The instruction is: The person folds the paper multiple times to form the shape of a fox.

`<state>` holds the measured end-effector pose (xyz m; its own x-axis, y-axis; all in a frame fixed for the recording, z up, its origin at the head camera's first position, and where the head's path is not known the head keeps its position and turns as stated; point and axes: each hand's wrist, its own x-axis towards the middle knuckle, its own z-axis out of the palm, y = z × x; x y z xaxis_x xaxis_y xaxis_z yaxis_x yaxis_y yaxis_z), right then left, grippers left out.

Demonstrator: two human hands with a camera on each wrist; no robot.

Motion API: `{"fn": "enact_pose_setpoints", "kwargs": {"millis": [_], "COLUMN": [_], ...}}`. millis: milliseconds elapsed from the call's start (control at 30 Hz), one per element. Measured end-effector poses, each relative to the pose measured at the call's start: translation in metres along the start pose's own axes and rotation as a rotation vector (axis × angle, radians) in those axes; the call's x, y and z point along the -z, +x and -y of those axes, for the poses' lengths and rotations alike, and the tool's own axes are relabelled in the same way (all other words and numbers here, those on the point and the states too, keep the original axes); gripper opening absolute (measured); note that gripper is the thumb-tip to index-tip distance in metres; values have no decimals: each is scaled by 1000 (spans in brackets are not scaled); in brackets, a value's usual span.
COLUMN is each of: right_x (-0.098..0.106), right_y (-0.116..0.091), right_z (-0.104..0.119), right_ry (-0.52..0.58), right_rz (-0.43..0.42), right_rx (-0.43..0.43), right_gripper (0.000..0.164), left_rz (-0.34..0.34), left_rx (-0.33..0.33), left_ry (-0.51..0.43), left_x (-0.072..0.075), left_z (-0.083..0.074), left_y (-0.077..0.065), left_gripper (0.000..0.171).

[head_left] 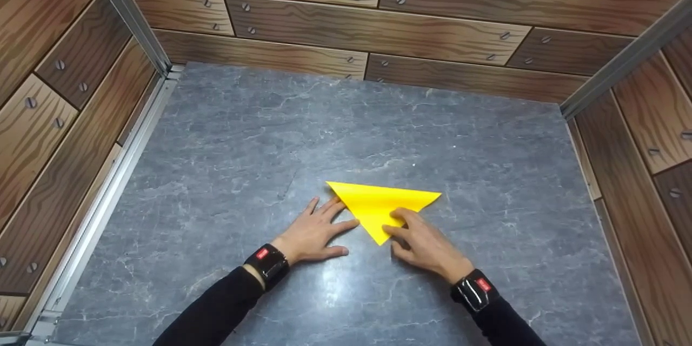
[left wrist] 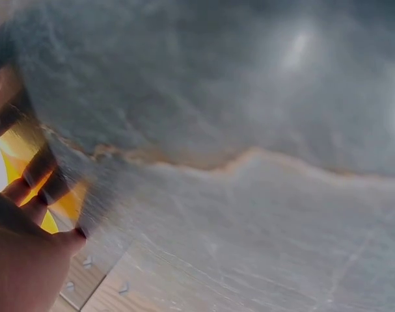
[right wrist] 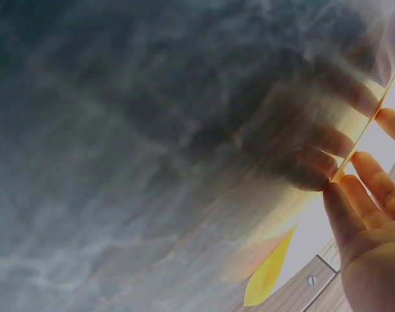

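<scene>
While my left hand (head_left: 316, 231) lies with fingers spread on the grey marbled tabletop (head_left: 259, 130), its fingertips at the left edge of the yellow paper triangle (head_left: 370, 203), my right hand (head_left: 430, 242) rests loosely bent fingertips, held apart, on its lower right side. The triangle lies before me, one corner toward me, between wood-patterned side walls (head_left: 59, 162).

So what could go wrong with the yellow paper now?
The yellow paper might slide on the shiny table, since the right hand touches only part of it, near the bottom corner. It could get a crooked crease, because it looks a bit wavy. And the left hand is right at its edge, so it might nudge it.
</scene>
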<state>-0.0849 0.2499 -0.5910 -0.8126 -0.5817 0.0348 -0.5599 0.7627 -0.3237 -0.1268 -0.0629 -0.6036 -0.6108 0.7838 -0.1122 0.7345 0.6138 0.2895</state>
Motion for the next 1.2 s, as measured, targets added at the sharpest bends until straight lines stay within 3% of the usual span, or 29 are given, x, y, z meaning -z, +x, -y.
{"fn": "enact_pose_setpoints", "kwargs": {"millis": [833,1033,1200], "right_x": [1,2,3], "right_y": [1,2,1], "right_z": [0,2,1], "right_ry": [12,16,13], "right_rz": [23,25,32], "right_rx": [-33,-39,-47], "right_gripper": [42,42,43], "left_rz": [-11,-70,-216], "left_rx": [9,5,-42], "left_ry": [42,77,158], "left_x": [2,1,5], "left_z": [-2,-3,-8], "left_y": [1,2,8], "left_gripper": [71,67,48]}}
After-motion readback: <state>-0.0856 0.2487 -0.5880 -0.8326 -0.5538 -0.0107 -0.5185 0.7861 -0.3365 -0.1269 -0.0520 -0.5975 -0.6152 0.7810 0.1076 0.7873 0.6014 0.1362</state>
